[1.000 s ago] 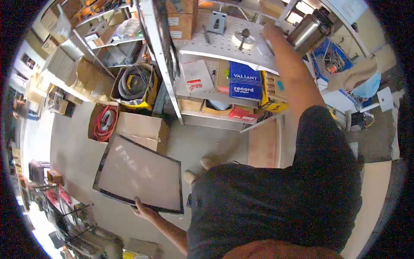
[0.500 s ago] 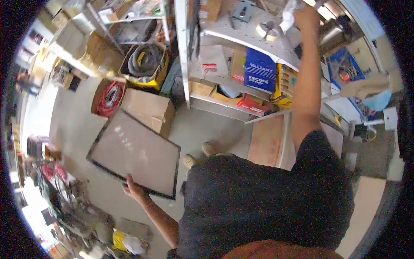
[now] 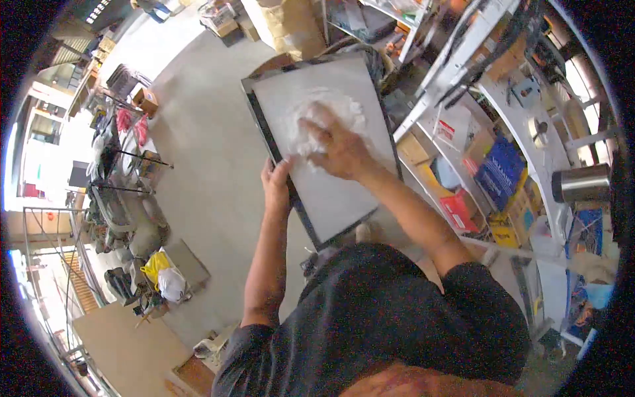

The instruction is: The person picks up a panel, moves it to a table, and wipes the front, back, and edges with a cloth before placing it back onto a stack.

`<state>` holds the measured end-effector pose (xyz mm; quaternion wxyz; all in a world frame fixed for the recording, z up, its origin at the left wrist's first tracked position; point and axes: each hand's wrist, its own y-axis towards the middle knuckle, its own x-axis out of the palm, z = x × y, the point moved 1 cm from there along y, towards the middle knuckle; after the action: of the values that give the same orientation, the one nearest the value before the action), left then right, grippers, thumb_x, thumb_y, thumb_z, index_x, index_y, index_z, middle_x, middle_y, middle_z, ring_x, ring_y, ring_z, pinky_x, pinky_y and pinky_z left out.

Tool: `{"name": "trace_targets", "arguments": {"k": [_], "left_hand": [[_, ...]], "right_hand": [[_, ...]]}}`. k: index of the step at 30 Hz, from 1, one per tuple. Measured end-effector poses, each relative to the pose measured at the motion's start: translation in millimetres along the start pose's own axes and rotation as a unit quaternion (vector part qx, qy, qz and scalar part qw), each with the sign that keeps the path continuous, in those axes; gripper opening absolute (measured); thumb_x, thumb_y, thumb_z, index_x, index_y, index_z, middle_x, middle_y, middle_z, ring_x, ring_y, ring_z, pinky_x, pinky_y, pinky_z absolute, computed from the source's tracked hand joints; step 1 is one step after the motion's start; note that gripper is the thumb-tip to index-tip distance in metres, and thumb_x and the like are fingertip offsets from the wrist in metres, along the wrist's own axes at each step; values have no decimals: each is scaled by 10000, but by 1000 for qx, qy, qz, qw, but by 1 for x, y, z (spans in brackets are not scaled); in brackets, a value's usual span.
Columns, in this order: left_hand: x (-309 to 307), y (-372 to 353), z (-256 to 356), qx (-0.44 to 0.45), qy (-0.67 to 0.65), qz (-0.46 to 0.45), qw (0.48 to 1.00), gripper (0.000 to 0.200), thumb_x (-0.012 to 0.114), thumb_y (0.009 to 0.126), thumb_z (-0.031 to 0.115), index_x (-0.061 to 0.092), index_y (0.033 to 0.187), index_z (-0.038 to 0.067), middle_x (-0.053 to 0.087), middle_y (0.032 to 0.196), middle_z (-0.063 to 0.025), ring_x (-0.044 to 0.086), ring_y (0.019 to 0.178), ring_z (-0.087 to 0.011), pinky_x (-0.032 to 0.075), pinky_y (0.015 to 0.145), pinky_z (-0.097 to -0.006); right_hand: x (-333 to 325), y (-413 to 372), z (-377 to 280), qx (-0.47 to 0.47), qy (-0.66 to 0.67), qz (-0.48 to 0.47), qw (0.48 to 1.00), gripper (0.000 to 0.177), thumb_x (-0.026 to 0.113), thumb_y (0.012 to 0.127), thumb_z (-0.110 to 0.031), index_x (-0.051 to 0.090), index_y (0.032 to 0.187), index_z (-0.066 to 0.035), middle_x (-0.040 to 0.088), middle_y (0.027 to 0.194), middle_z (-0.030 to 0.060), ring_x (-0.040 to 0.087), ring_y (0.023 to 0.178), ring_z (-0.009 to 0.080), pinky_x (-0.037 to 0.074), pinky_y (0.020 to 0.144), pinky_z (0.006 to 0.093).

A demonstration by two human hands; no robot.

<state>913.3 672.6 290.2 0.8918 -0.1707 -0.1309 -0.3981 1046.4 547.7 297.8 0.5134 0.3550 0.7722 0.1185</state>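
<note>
A flat rectangular panel (image 3: 337,198) with a dark frame and a pale grey face is held tilted in front of my body. My left hand (image 3: 276,182) is closed on its left edge, the thumb lying over the frame. On the upper half of the face, my right hand (image 3: 340,149) presses down with bent fingers, smeared by motion. Under and around those fingers shows a crumpled white cloth (image 3: 357,119), also blurred. Its outline is partly hidden by my right hand.
To the right, a shelf holds a blue Valiant record book (image 3: 501,169), red and yellow boxes and a tape roll (image 3: 537,132). A metal cylinder (image 3: 582,183) stands at far right. Yellow and white bags (image 3: 165,274) lie on the floor at left. A person (image 3: 152,9) is far off.
My right hand has come from the shelf top down onto the panel's face, with white cloth under it. The panel is now upright in front of me, and my view has turned left.
</note>
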Motion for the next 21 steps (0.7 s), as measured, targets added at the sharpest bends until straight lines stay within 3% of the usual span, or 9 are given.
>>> {"name": "trace_targets", "arguments": {"k": [1,2,6,9,12,15,16,19,21], "left_hand": [[-2,-1,2,11,12,-13,1000,456,622,757,227,509,1099,-53,595,944,-112,582,796,-184,479,724,-301],[-6,-8,5,15,23,-25,999,463,625,752,227,508,1101,-54,594,951,-113,583,804,-184,483,725,-303],[0,-13,17,14,129,-74,989,495,647,716,214,517,1103,-66,608,892,-104,585,781,-179,485,725,-301],[7,-11,20,7,152,-69,986,505,670,685,172,521,1101,-71,616,885,-103,585,776,-173,484,722,-301],[9,-15,27,22,179,-65,981,503,685,669,158,521,1091,-62,608,882,-97,576,757,-169,479,698,-303],[3,-23,30,81,151,-7,985,433,684,658,152,531,1014,-42,595,859,-79,562,733,-160,463,672,-283],[-1,-18,28,83,149,-5,985,433,684,658,152,531,1014,-42,595,859,-79,562,733,-160,463,672,-283],[-3,-15,37,63,181,-3,982,390,676,655,153,561,972,-42,591,856,-77,543,734,-148,447,662,-273],[-5,-11,30,73,175,-3,982,397,668,663,150,556,991,-43,587,857,-77,544,739,-156,451,675,-279]], "right_hand": [[-4,8,12,6,-39,-1,999,648,622,836,-365,343,1396,-197,250,1460,181,335,1305,380,400,1004,444],[-10,18,23,94,-40,2,995,651,580,864,-377,302,1426,-200,240,1469,185,294,1328,386,359,1039,450],[-13,70,55,112,-37,152,981,703,605,851,-350,291,1416,-75,240,1437,288,261,1315,468,317,1048,499],[-8,100,-16,-37,9,131,991,759,603,835,-414,263,1427,-80,261,1427,286,258,1317,469,282,1064,512],[-9,107,-22,-84,37,100,991,681,558,867,-384,286,1409,-75,295,1421,244,306,1292,451,325,1039,511],[9,119,75,18,-30,131,991,450,452,938,-258,402,1305,-4,381,1350,242,362,1248,425,317,1043,495],[6,116,86,-26,-149,167,974,403,418,951,-221,429,1286,2,413,1327,233,374,1238,420,307,1050,494],[23,126,55,-15,-37,159,986,419,464,930,-222,431,1286,-3,401,1346,237,364,1256,425,291,1064,494],[17,131,-17,-80,73,205,973,437,510,906,-159,419,1328,-89,378,1385,190,367,1277,384,329,1053,458]]}}
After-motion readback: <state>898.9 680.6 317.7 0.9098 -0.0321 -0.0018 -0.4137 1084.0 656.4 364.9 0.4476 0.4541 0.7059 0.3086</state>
